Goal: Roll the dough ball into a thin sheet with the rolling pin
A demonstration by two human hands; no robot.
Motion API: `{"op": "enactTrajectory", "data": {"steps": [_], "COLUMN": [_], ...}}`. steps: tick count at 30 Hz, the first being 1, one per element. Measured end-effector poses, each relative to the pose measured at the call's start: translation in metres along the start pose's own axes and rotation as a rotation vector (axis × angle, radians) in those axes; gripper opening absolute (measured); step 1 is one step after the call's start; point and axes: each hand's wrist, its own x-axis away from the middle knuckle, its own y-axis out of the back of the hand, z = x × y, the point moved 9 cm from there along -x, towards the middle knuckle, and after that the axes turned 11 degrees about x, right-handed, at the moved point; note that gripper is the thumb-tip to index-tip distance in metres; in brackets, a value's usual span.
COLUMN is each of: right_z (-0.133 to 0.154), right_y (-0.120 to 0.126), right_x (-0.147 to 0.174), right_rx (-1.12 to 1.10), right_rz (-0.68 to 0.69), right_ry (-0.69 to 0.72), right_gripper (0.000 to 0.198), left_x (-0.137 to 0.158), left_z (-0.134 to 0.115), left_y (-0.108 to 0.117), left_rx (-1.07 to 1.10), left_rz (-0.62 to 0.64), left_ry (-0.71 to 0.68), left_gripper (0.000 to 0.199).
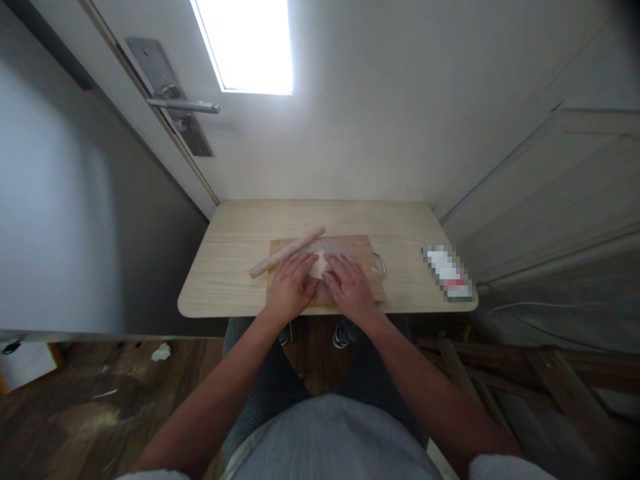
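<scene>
A pale, flattened piece of dough (319,266) lies on the wooden cutting board (375,289), between my two hands. My left hand (291,283) grips its left edge, with the fingers along the far side and the thumb on the near side. From the right, my right hand (349,283) holds the other edge in the same way. Parts of the dough are hidden under my fingers. Behind my left hand a wooden rolling pin (287,252) lies slantwise across the board's far left corner. White flour dusts the board around the dough.
The board rests on a light wooden table (225,260) and has a metal ring handle (381,263) on its right. A blurred-out phone-like object (449,273) lies near the table's right edge. Beyond the table stands a white door with a lever handle (185,105).
</scene>
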Motion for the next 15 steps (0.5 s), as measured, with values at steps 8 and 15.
{"op": "enactTrajectory", "data": {"steps": [8, 15], "right_z": [-0.006, -0.006], "right_y": [-0.009, -0.013], "right_x": [0.007, 0.009], "right_rx": [0.204, 0.229], "right_rz": [-0.020, -0.023], "right_ry": [-0.012, -0.048], "right_gripper": [0.046, 0.047], "left_x": [0.003, -0.004], "left_z": [0.008, 0.012], "left_y": [-0.004, 0.005], "left_rx": [-0.118, -0.183], "left_rz": [0.104, 0.220], "left_ry": [0.085, 0.100], "left_gripper": [0.045, 0.046]}}
